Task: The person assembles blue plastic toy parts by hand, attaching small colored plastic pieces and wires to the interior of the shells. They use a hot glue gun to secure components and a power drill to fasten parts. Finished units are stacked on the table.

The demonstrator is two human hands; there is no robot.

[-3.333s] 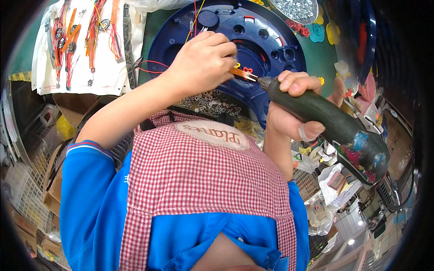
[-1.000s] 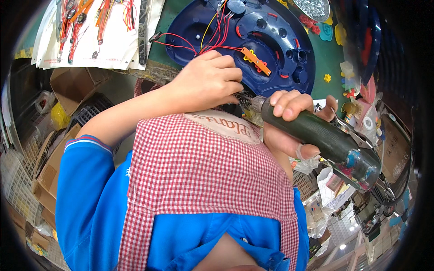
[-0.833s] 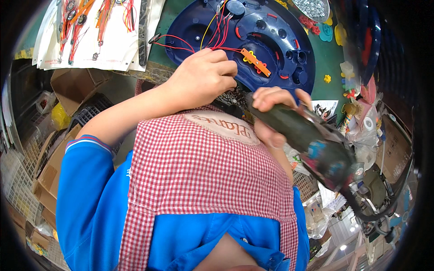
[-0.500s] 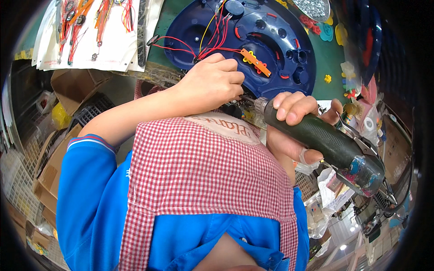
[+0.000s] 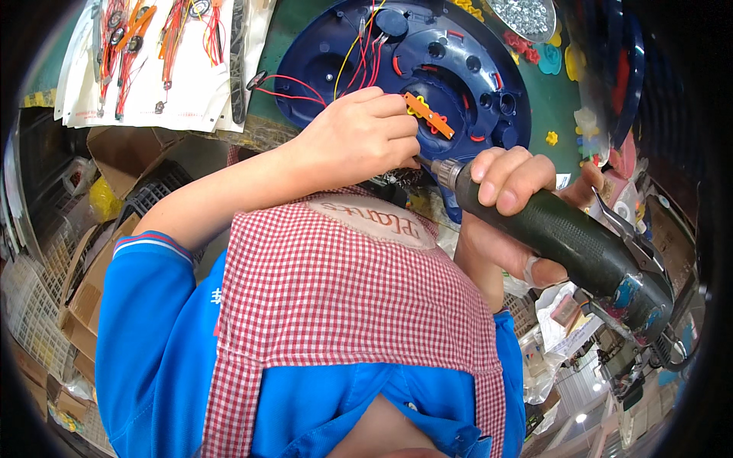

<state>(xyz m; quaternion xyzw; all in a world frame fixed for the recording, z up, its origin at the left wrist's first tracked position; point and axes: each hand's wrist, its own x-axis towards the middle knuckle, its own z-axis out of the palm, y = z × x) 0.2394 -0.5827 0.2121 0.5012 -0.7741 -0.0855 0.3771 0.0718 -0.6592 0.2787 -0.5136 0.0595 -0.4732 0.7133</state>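
My right hand (image 5: 510, 191) is wrapped round a dark green electric screwdriver (image 5: 573, 237), whose metal chuck (image 5: 447, 172) points left. A shiny metal tool with thin blades (image 5: 630, 233) lies along the driver's upper side, close to my fingers. My left hand (image 5: 363, 136) is closed just left of the chuck, knuckles up, at the near edge of a dark blue plastic shell (image 5: 313, 49). What its fingertips pinch is hidden. Red and yellow wires (image 5: 372, 57) run over the shell, beside an orange strip (image 5: 429, 116) on a yellow and red piece.
White sheets (image 5: 217, 88) with wired parts (image 5: 126, 46) lie at the far left of the green table (image 5: 267, 103). A bowl of small screws (image 5: 527, 17) and small coloured plastic pieces (image 5: 550, 57) are at the far right. Cardboard boxes (image 5: 92, 282) stand below on the left.
My right hand and the screwdriver have shifted a little right and nearer. My left hand stays closed, almost in place. The blue shell appears slightly moved in the picture.
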